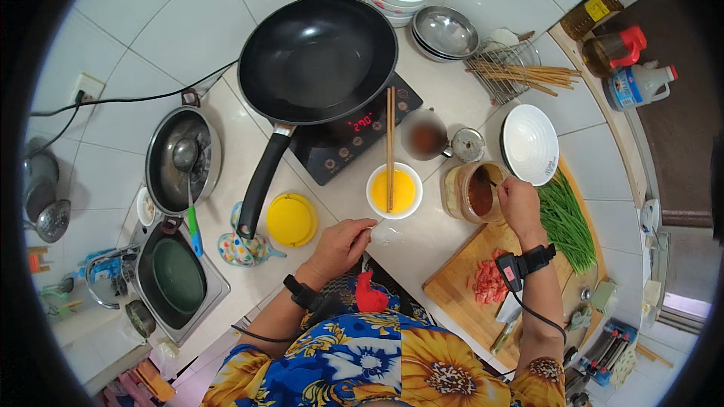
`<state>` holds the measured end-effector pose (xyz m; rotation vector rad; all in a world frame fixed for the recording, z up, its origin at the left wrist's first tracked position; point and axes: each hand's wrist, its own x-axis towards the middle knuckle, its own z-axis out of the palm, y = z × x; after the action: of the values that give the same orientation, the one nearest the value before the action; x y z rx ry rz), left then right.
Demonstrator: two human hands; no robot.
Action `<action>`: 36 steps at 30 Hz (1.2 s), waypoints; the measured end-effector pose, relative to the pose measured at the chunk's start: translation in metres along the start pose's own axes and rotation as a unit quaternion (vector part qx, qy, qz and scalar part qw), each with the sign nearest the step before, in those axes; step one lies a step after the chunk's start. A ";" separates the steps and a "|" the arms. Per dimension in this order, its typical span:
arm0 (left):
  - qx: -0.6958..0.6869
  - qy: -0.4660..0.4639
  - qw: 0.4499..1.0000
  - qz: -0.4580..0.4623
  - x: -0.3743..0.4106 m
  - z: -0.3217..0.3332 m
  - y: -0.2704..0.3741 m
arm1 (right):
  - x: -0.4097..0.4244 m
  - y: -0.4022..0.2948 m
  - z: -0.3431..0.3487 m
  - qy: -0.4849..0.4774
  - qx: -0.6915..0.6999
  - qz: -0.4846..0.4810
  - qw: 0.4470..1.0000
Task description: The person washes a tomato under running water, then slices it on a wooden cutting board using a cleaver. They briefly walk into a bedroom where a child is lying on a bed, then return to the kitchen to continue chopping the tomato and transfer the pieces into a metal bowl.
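Observation:
My right hand (517, 209) grips the dark handle of a spoon (482, 174). The spoon's end dips into a wide plastic jar (454, 195) partly filled with a red-brown seasoning. My left hand (341, 246) hovers over the counter's front edge with loosely curled fingers and nothing visible in them. Just beyond its fingertips is a white bowl (419, 192) of beaten egg (400, 181), with wooden chopsticks (390, 130) laid across. Right of the jar, a white bowl (531, 144) stands near green chives (565, 220). Chopped red pieces (489, 282) lie on the wooden cutting board (452, 277).
A black frying pan (322, 62) stands on a lit induction cooker (334, 150), its handle pointing towards me. A knife (506, 328) rests on the board. At left are a pot with a ladle (185, 155) and a sink (220, 294). A yellow lid (292, 219) lies nearby.

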<state>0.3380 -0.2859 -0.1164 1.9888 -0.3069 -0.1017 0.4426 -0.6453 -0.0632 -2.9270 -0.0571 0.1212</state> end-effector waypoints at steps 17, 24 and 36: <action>0.006 -0.002 0.998 -0.061 -0.015 0.008 -0.008 | -0.026 0.027 -0.021 -0.158 0.519 0.242 0.804; 0.008 -0.040 0.999 -0.034 -0.001 0.015 -0.008 | -0.056 0.047 -0.019 -0.115 0.603 0.274 0.741; -0.015 -0.037 0.999 -0.029 0.008 0.012 -0.017 | -0.038 0.046 -0.048 -0.099 0.656 0.230 0.712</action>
<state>0.3461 -0.2916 -0.1366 1.9682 -0.2937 -0.2170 0.4104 -0.7022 -0.0235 -1.4124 0.5123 0.3646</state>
